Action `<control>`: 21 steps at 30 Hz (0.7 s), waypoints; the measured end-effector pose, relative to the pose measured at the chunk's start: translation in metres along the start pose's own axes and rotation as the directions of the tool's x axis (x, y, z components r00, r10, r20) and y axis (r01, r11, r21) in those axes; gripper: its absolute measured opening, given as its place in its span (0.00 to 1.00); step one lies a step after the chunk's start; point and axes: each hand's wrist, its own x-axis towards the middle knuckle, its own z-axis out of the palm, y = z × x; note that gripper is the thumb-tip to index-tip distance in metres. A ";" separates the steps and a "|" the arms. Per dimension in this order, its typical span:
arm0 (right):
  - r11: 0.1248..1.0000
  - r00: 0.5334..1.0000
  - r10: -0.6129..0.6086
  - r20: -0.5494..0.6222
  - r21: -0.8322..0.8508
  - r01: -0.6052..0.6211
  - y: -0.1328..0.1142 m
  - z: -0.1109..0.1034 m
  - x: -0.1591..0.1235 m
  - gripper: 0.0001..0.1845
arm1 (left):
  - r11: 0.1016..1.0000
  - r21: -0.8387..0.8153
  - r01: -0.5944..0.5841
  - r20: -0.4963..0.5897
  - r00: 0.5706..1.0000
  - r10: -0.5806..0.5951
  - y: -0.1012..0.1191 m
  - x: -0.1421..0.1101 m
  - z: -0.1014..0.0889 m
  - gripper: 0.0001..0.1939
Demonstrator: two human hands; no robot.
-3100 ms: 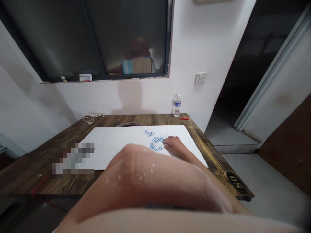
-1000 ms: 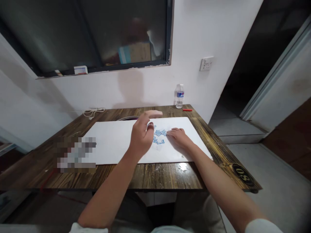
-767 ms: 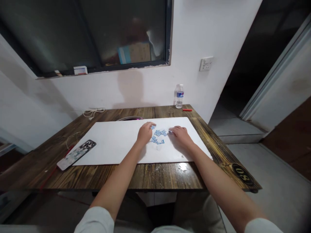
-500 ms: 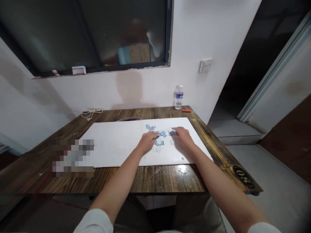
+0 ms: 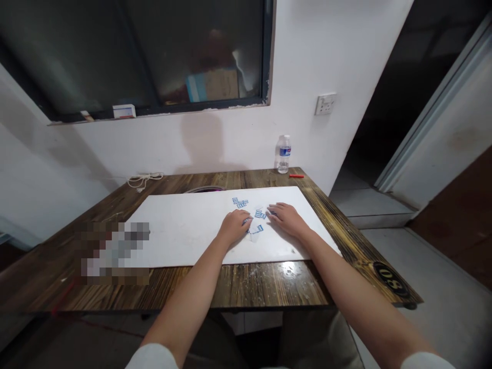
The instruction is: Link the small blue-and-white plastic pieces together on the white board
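Small flat clear pieces with blue stripes lie scattered on a white board [image 5: 180,225]. One cluster [image 5: 240,203] sits toward the board's back edge. Another cluster [image 5: 260,214] rests between my hands, and a further piece [image 5: 256,229] lies nearer to me. My left hand [image 5: 232,228] is palm down with its fingers laid over pieces at the left of the group, partly hiding them. On the right, my right hand [image 5: 287,218] also lies palm down, fingers stretched toward the middle and covering some pieces. Neither hand shows a grip on anything.
The board lies on a dark wooden table [image 5: 246,287]. Behind it stand a water bottle [image 5: 283,155], a red stick-like object [image 5: 296,176] and a coiled white cable [image 5: 144,179]. A round "80" plate [image 5: 391,279] marks the right corner. The left end is pixelated.
My right hand has shifted slightly left, closer to the middle pieces. The pieces between the hands have moved and turned a little. My left hand has edged slightly right.
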 end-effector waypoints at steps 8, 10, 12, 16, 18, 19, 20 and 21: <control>0.989 0.990 0.139 -0.007 -0.046 -0.139 0.001 0.003 -0.003 0.19 | 0.996 0.065 0.057 0.131 0.989 -0.065 -0.005 -0.004 0.007 0.24; 0.999 0.999 0.040 -0.013 0.018 -0.040 -0.001 0.001 -0.002 0.19 | 0.996 0.061 0.072 0.122 0.989 -0.079 -0.006 -0.004 0.006 0.26; 0.989 0.993 -0.120 0.006 0.086 0.119 -0.004 0.000 -0.001 0.18 | 0.998 0.033 0.047 0.099 0.994 -0.050 -0.007 -0.003 0.005 0.25; 0.946 0.946 -0.310 0.091 0.134 0.296 -0.009 -0.001 -0.003 0.14 | 0.995 -0.020 -0.097 0.118 0.988 0.098 -0.008 -0.002 0.001 0.13; 0.952 0.948 -0.296 0.113 0.115 0.284 -0.010 -0.002 -0.004 0.12 | 0.991 -0.030 -0.128 0.125 0.984 0.130 -0.010 -0.001 -0.001 0.10; 0.959 0.955 -0.275 0.109 0.103 0.265 -0.010 -0.003 -0.005 0.12 | 0.990 -0.034 -0.135 0.122 0.983 0.138 -0.010 -0.001 -0.003 0.11; 0.965 0.962 -0.253 0.099 0.093 0.244 -0.010 -0.004 -0.005 0.12 | 0.990 -0.039 -0.139 0.116 0.983 0.143 -0.011 -0.001 -0.004 0.12; 0.970 0.968 -0.236 0.086 0.088 0.228 -0.010 -0.005 -0.005 0.12 | 0.989 -0.046 -0.142 0.110 0.983 0.147 -0.012 -0.001 -0.006 0.12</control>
